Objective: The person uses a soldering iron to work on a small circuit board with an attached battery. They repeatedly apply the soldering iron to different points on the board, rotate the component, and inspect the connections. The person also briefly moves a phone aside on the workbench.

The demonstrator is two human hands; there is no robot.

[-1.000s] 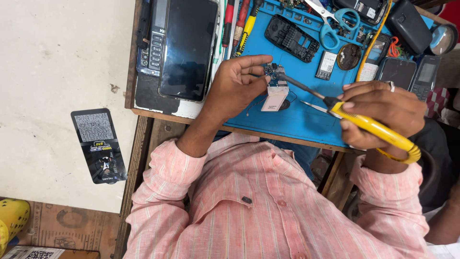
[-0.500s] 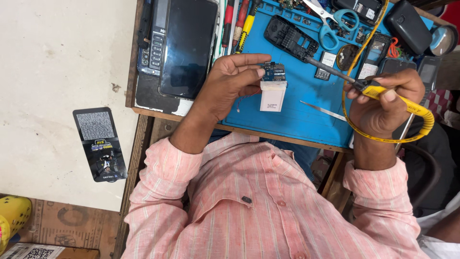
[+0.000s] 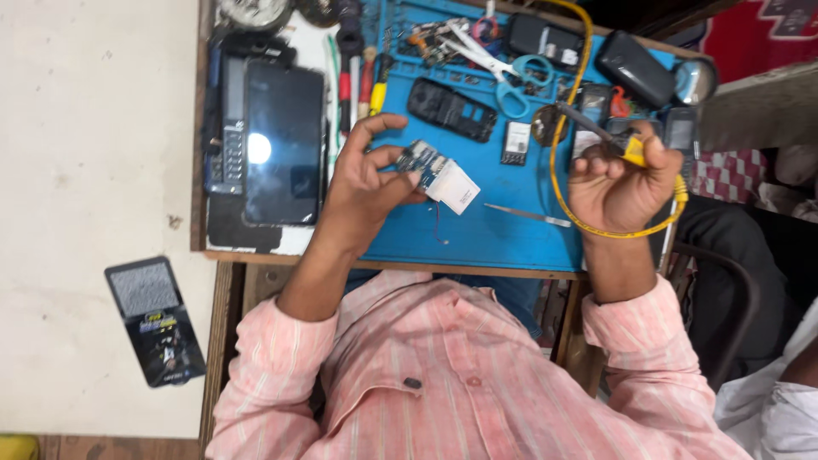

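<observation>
My left hand [image 3: 362, 183] pinches a small blue circuit board [image 3: 419, 158] with a white flat part [image 3: 453, 185] hanging off it, held over the blue work mat [image 3: 477, 230]. My right hand [image 3: 618, 183] grips a yellow-handled soldering iron [image 3: 596, 132], tip pointing up and left toward a round dark pad, well away from the board. Its yellow cable [image 3: 558, 170] loops around the hand. A thin red wire dangles below the board.
A dark tablet [image 3: 283, 140] and a keypad phone [image 3: 230, 128] lie at the left of the bench. A black phone shell [image 3: 452, 108], blue scissors [image 3: 511, 85], tweezers [image 3: 528, 215], screwdrivers and small parts crowd the mat. A flat dark packet [image 3: 155, 319] lies on the floor.
My right hand swung the soldering iron away from the board, up and to the right. My left hand kept hold of the board and tilted it.
</observation>
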